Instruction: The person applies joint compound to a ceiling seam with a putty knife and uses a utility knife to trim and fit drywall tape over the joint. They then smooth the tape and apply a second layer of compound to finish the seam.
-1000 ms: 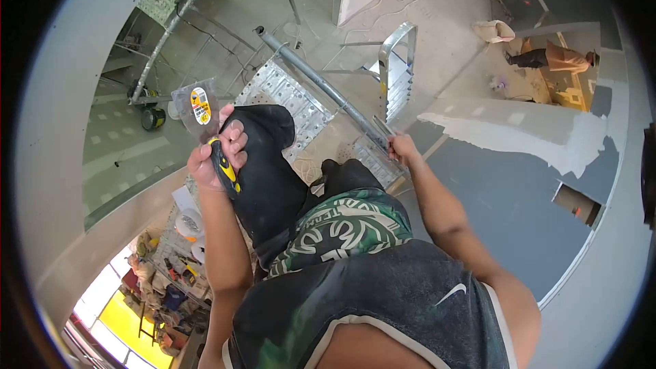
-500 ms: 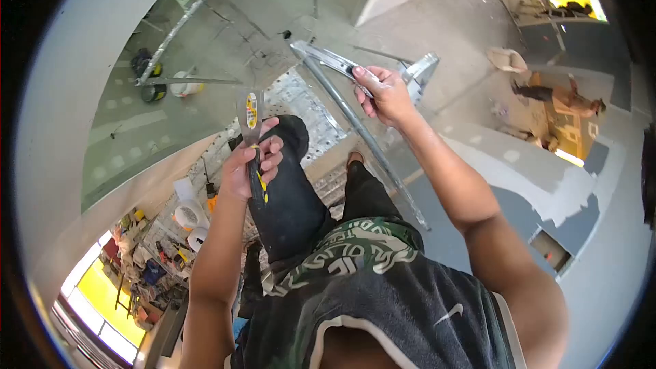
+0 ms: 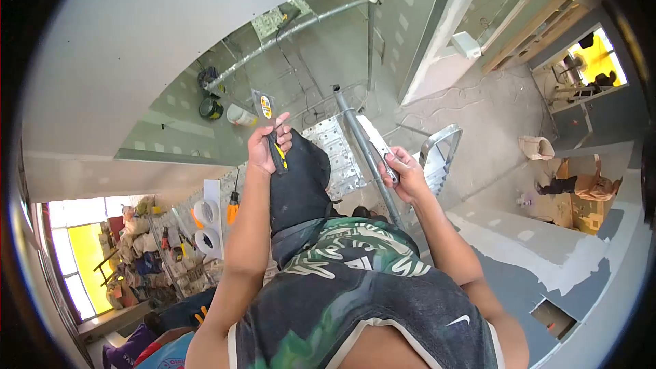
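My left hand is closed round the black and yellow handle of a putty knife, whose blade points away from me and carries a yellow and white label. In my right hand is a silver utility knife, its long end tilted up and to the left. Just beyond that knife runs a metal scaffold pipe. Below and between my hands lies a perforated metal platform, spotted with white.
An orange drill and white tape rolls lie at my left. A white bucket stands on the floor below. To the right are a metal ladder, a white sack and another person. The ceiling curves close overhead.
My view has shifted, showing more ceiling. My right hand has drawn back toward my body with the utility knife, which now points more upright. My left hand keeps its grip on the putty knife.
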The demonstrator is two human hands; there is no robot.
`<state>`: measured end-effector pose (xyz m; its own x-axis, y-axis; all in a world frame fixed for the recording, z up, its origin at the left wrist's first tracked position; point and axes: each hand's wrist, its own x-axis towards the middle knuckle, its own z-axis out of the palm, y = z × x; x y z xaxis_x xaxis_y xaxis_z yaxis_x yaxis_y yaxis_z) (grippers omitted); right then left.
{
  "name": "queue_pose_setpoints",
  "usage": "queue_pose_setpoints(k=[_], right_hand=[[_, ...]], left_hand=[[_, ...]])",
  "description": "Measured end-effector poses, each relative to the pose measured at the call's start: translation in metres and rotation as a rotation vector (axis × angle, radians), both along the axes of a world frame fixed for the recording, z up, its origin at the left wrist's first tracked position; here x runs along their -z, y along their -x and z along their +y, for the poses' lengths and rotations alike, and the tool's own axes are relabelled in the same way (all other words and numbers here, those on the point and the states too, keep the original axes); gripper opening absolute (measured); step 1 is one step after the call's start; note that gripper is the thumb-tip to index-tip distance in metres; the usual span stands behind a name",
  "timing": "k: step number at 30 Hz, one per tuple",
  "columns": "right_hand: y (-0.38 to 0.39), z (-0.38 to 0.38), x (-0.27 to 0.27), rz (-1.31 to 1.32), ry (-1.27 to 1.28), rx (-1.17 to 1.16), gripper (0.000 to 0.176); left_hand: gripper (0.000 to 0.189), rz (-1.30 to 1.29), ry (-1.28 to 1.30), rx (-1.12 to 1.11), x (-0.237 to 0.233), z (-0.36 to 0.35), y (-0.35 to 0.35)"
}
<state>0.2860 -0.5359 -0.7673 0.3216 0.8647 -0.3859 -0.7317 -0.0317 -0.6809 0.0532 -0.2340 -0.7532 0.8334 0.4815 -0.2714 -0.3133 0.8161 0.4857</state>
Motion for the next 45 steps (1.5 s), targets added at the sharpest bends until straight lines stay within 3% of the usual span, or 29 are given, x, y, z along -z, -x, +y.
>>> queue_pose_setpoints(k=[2,4,7,12,14,16,18,21,24,30,31,33,34,35,36,38,39,40,42,45], right_hand=[[-0.001,-0.008,-0.003,-0.019,-0.007,0.058,0.018],[0.001,-0.008,-0.008,-0.037,-0.058,0.087,0.016],[0.003,-0.004,-0.015,-0.015,-0.149,0.073,0.018],[-0.004,0.018,-0.040,-0.091,-0.136,0.011,0.018],[-0.011,0.034,-0.039,-0.218,-0.122,0.033,0.023],[-0.020,0.055,-0.053,-0.289,-0.026,0.030,0.021],[-0.030,0.087,-0.066,-0.328,-0.108,0.027,0.020],[-0.047,0.148,-0.096,-0.400,-0.215,0.030,0.019],[-0.059,0.216,-0.171,-0.620,-0.373,0.017,0.018],[-0.048,0.326,-0.421,-1.098,-0.826,0.119,0.031],[-0.035,0.339,-0.462,-1.089,-0.884,0.191,0.028],[-0.012,0.360,-0.535,-1.352,-0.975,0.379,0.024],[-0.011,0.377,-0.564,-1.628,-0.967,0.584,0.025],[-0.008,0.390,-0.589,-1.899,-0.938,0.799,0.025],[0.001,0.396,-0.611,-1.982,-0.873,0.849,0.020],[0.015,0.393,-0.642,-2.067,-0.797,0.905,0.019],[0.021,0.386,-0.653,-2.068,-0.810,0.896,0.030],[0.021,0.385,-0.663,-2.071,-0.822,0.889,0.044],[0.003,0.401,-0.672,-2.086,-0.839,0.898,0.037],[-0.010,0.403,-0.674,-1.966,-0.989,0.870,0.042]], left_hand=[[0.078,0.114,-0.079,-0.027,-0.016,-0.006,-0.001],[0.080,-0.059,-0.094,-0.003,-0.038,-0.008,0.008],[0.078,-0.083,-0.147,-0.026,-0.051,-0.014,0.019],[0.064,0.189,-0.058,-0.095,-0.054,-0.007,0.015],[0.049,0.159,-0.046,-0.037,-0.047,0.009,0.008],[0.056,0.160,0.013,0.007,-0.025,0.033,-0.007],[0.054,0.257,-0.109,0.014,-0.001,0.053,-0.027],[0.032,0.350,-0.118,0.053,0.043,0.069,-0.050],[0.012,0.641,-0.333,0.245,0.099,0.083,-0.061],[0.016,0.686,-0.608,0.310,0.075,0.087,-0.069],[0.016,0.685,-0.610,0.311,0.075,0.090,-0.069],[0.018,0.713,-0.698,0.329,0.075,0.095,-0.069],[0.018,0.712,-0.700,0.327,0.078,0.098,-0.069],[0.025,0.778,-0.891,0.291,0.084,0.098,-0.069],[0.033,0.840,-1.083,0.253,0.090,0.099,-0.068],[0.040,0.878,-1.143,0.283,0.103,0.104,-0.066],[0.048,0.916,-1.199,0.311,0.105,0.106,-0.066],[0.048,0.912,-1.206,0.315,0.106,0.107,-0.066],[0.052,0.930,-1.035,0.329,0.106,0.107,-0.066],[0.051,0.952,-1.072,0.341,0.096,0.105,-0.068]])
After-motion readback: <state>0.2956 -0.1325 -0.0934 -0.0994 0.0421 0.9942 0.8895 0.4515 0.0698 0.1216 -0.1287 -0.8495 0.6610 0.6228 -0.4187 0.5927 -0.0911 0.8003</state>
